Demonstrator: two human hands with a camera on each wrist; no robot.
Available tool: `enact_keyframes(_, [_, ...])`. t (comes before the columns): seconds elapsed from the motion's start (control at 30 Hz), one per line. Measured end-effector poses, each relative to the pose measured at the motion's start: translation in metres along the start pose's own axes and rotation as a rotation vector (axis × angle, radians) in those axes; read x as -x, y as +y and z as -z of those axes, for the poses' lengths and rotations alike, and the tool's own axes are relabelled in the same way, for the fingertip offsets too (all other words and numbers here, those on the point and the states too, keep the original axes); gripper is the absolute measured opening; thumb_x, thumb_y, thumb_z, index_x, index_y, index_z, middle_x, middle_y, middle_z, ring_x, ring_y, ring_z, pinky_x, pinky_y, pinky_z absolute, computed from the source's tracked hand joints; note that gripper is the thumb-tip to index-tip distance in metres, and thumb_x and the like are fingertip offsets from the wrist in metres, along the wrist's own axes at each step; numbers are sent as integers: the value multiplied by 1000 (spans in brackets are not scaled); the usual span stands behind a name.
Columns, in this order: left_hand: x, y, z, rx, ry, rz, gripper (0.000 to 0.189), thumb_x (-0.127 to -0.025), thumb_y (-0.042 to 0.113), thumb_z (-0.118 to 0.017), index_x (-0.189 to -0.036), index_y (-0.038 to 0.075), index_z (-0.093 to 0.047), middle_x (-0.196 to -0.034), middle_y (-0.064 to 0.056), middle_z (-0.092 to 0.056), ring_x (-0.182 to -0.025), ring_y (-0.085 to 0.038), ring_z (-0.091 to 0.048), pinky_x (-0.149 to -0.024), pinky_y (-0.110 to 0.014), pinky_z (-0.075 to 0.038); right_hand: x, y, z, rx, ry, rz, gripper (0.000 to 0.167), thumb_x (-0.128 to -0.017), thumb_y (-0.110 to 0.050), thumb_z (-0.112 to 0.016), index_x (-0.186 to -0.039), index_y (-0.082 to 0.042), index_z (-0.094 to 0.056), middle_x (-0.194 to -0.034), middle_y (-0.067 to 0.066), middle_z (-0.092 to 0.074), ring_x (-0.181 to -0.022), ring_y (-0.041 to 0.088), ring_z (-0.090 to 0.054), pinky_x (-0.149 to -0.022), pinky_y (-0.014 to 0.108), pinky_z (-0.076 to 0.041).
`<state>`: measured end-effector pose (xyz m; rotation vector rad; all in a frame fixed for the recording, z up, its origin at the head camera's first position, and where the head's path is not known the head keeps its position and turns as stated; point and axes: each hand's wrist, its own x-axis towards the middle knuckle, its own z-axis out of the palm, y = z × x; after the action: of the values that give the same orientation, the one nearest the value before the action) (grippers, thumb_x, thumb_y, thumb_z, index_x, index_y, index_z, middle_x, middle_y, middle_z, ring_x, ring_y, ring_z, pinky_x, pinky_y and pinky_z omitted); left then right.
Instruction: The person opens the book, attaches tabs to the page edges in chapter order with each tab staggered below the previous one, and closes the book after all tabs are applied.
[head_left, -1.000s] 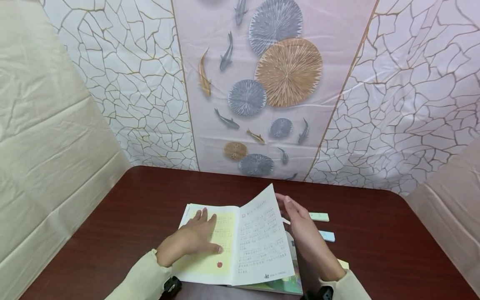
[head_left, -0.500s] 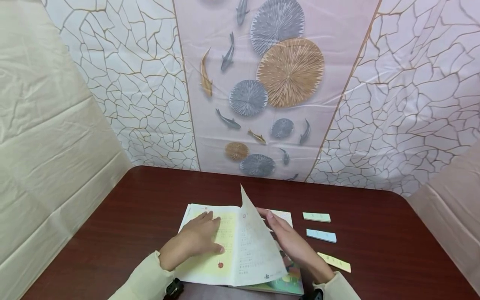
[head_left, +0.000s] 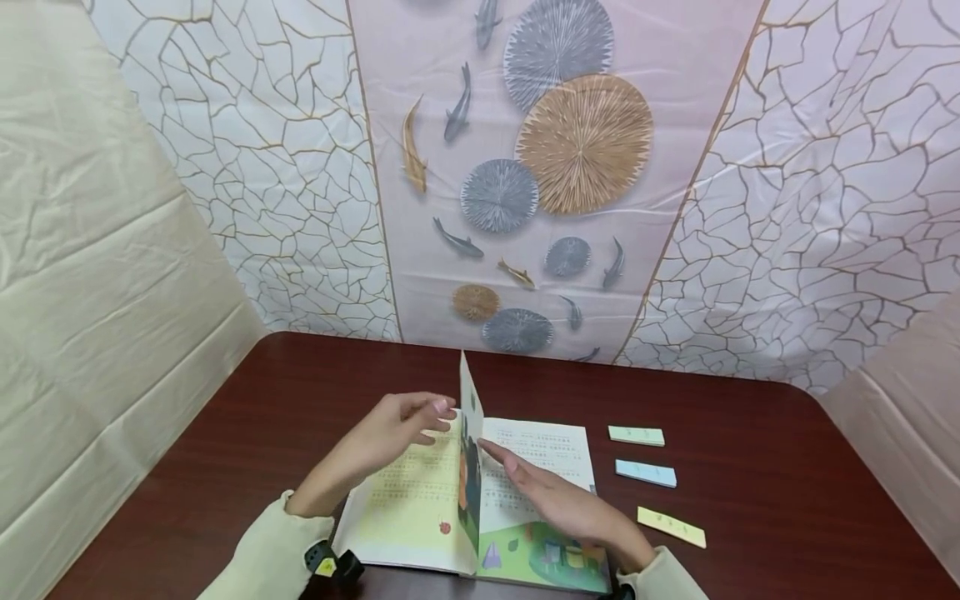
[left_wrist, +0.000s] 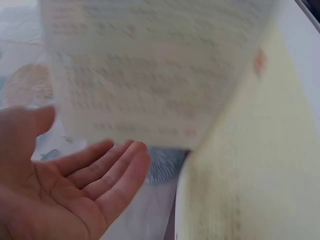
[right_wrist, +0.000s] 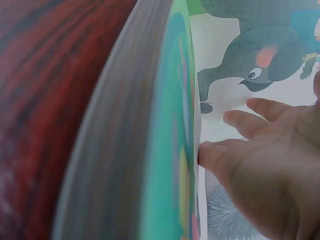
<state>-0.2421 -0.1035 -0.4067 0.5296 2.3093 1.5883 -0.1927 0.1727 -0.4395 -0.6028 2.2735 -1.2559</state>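
An open book [head_left: 405, 508] lies on the table, with one page [head_left: 469, 467] standing almost upright at the spine. Left of that page, my left hand [head_left: 393, 433] is raised over the yellow left-hand page, fingers loosely bent and holding nothing. In the left wrist view its palm [left_wrist: 75, 195] faces up, fingertips right at the blurred page's edge [left_wrist: 145, 80]. My right hand [head_left: 555, 496] is over the right-hand page [head_left: 540, 433], straight fingers pointing at the raised page. The right wrist view shows its fingers [right_wrist: 240, 120] spread beside the page's cartoon picture [right_wrist: 280, 55].
Three small paper strips lie right of the book: green [head_left: 636, 436], blue [head_left: 646, 472] and yellow [head_left: 671, 527]. The dark red-brown table [head_left: 772, 467] extends around them. A patterned cloth [head_left: 525, 250] hangs behind its back edge.
The page has swung left from leaning over the right side to nearly upright. My right hand has moved left with it. My left hand has lifted off the left-hand page.
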Motion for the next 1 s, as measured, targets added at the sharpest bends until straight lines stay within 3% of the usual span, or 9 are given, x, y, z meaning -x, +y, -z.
enact_keyframes(0.13, [2,8,4,236,-19,63,72,-113,51,-41,-153,-9,-45,-146,-28,-58,-133,-39,-61,-106,-47,-54,1,-4,-4,45,-18,-7,58,-114,-54,-16,-169,-36,-21,-176,4,-18,-162,40,-8,-119,78,-14])
enact_keyframes(0.3, [7,8,8,330,-41,146,76,-113,55,-38,-153,-9,-41,-138,-26,-63,-124,-30,-66,-106,-44,-54,0,-8,-11,95,-51,24,57,-115,-53,-20,-169,-35,-24,-176,-5,-17,-162,38,6,-119,79,-7])
enact_keyframes(0.37, [8,6,12,310,-22,167,76,-112,55,-42,-152,-10,-41,-129,-23,-68,-114,-26,-70,-99,-40,-57,-1,-9,-14,104,-60,38,56,-115,-53,-21,-168,-34,-28,-176,-4,-17,-161,40,9,-118,80,-5])
enact_keyframes(0.47, [9,2,19,196,16,194,70,-109,52,-52,-143,-9,-53,-108,-12,-74,-94,-19,-73,-86,-36,-60,-3,-10,-17,109,-73,37,55,-115,-53,-23,-166,-35,-33,-176,-1,-17,-161,42,11,-117,82,-4])
enact_keyframes(0.57, [9,-5,28,75,43,218,54,-107,45,-61,-123,-7,-64,-73,2,-61,-62,-10,-58,-73,-32,-56,-4,-10,-18,111,-82,38,55,-115,-52,-24,-165,-33,-36,-176,0,-17,-161,42,11,-117,82,-4])
enact_keyframes(0.6, [9,-7,31,66,35,219,49,-106,41,-64,-120,-6,-66,-68,3,-59,-59,-9,-56,-72,-32,-56,-4,-10,-18,113,-87,37,55,-115,-53,-25,-165,-32,-37,-176,0,-17,-161,42,10,-117,81,-4])
enact_keyframes(0.7, [10,-14,39,72,1,207,37,-104,29,-69,-114,-7,-71,-64,4,-62,-56,-10,-60,-70,-34,-60,-5,-9,-16,111,-101,41,55,-115,-51,-27,-164,-29,-39,-175,-1,-18,-161,42,10,-118,80,-6])
enact_keyframes(0.8, [10,-19,44,55,-25,191,28,-102,22,-71,-107,-5,-77,-72,-1,-71,-69,-15,-73,-71,-36,-63,-4,-7,-15,105,-104,40,54,-115,-50,-31,-163,-26,-43,-175,-1,-21,-161,43,10,-119,79,-7])
enact_keyframes(1.0, [10,-25,48,-75,28,254,19,-97,21,-78,-100,2,-81,-67,0,-65,-66,-14,-67,-67,-35,-61,-3,-7,-17,94,-94,36,56,-112,-47,-47,-161,-21,-46,-175,-1,-23,-161,42,13,-120,78,-7])
